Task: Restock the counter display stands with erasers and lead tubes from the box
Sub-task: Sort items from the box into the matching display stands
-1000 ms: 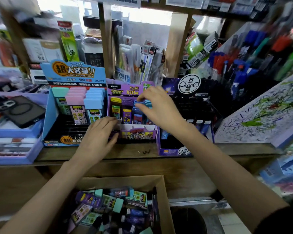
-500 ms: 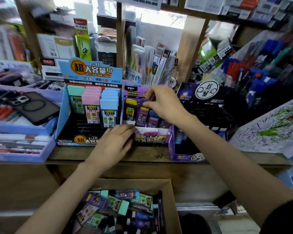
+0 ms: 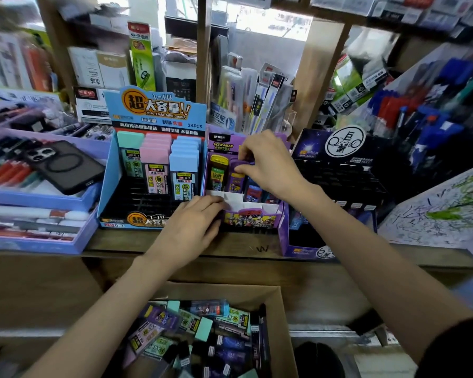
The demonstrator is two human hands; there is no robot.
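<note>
Pinched between the thumb and fingers of the right hand (image 3: 268, 162), a purple lead tube (image 3: 236, 175) stands upright in the back row of the purple Ultraman display stand (image 3: 250, 218), just beside a yellow-capped lead tube (image 3: 216, 173). The left hand (image 3: 194, 227) rests with curled fingers against the stand's front left corner, seemingly bracing it; it does not appear to hold anything loose. These tubes look like small, light, rigid plastic cases with glossy printed labels, likely a little slippery, so a hold across the flat cap or upper sides should serve best. The stand is thin printed card with white paper dividers, which would probably buckle under a hard push. To its left, the blue cardboard stand (image 3: 108, 192) holds flat cases with matte mint, pink and blue caps. Below the wooden counter (image 3: 230, 245), the brown corrugated box (image 3: 280, 323) contains a loose jumble of further tubes and pastel blocks.
</note>
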